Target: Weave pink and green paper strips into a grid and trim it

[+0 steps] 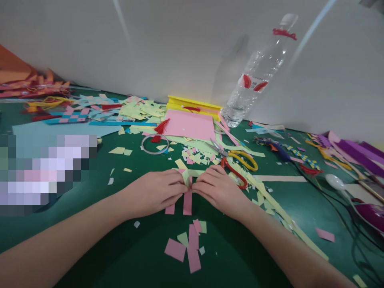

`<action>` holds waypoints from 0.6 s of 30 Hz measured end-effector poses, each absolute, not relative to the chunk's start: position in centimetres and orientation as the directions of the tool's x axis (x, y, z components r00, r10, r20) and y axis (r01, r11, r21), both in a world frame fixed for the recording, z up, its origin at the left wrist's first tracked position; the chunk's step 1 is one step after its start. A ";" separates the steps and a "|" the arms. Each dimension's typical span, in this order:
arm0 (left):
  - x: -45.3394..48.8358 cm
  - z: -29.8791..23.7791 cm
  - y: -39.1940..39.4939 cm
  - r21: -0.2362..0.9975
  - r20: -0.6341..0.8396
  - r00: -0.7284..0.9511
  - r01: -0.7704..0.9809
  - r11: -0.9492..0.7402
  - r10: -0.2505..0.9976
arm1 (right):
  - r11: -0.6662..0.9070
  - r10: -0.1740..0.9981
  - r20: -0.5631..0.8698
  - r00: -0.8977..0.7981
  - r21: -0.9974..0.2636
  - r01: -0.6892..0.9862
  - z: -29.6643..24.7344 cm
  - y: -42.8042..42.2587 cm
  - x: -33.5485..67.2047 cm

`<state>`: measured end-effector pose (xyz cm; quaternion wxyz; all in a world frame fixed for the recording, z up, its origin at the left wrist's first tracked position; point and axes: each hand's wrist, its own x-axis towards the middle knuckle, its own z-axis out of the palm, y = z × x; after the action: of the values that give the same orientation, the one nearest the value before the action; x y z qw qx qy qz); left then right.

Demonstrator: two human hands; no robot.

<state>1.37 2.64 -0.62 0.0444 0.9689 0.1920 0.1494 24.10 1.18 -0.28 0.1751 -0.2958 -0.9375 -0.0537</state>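
Note:
Both my hands meet at the middle of the green table (90,224). My left hand (156,192) and my right hand (217,188) each pinch a small woven piece of pink and pale-green paper strips (187,198), whose pink ends stick out toward me below my fingers. Cut pink and green scraps (189,244) lie just in front of my hands. Scissors with red and yellow handles (237,162) lie just beyond my right hand.
A pink sheet (189,124) and a yellow box (192,105) lie behind, beside a clear plastic bottle (258,76). A clear tape ring (154,144), red tassel (160,128), paper piles at left, purple paper, a glue gun (279,151) and cables at right.

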 end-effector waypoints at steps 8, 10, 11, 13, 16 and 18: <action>1.3 -0.3 2.6 0.176 0.272 0.887 0.336 -0.925 0.373 | 0.763 0.638 0.079 -0.766 -0.197 0.615 2.1 2.1 22.9; 1.2 -0.2 2.6 0.148 0.269 0.895 0.328 -0.933 0.357 | 0.759 0.636 0.019 -0.772 -0.197 0.621 2.9 2.5 22.4; 1.2 -0.2 2.6 0.133 0.261 0.899 0.326 -0.936 0.351 | 0.762 0.629 -0.010 -0.777 -0.185 0.620 3.3 2.7 22.1; 1.2 -0.2 2.6 0.109 0.237 0.909 0.327 -0.939 0.344 | 0.773 0.613 -0.064 -0.788 -0.159 0.614 3.8 3.0 21.7; 1.1 0.0 2.6 0.103 0.204 0.916 0.331 -0.938 0.346 | 0.786 0.592 -0.122 -0.796 -0.130 0.604 4.3 3.3 21.2; 1.1 0.0 2.6 0.108 0.190 0.918 0.334 -0.936 0.350 | 0.785 0.591 -0.137 -0.795 -0.127 0.606 4.4 3.5 21.1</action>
<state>1.11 2.56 0.04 0.0365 0.9785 0.1747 0.1034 21.11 3.47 4.39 -0.0448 -0.3172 -0.9437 0.0824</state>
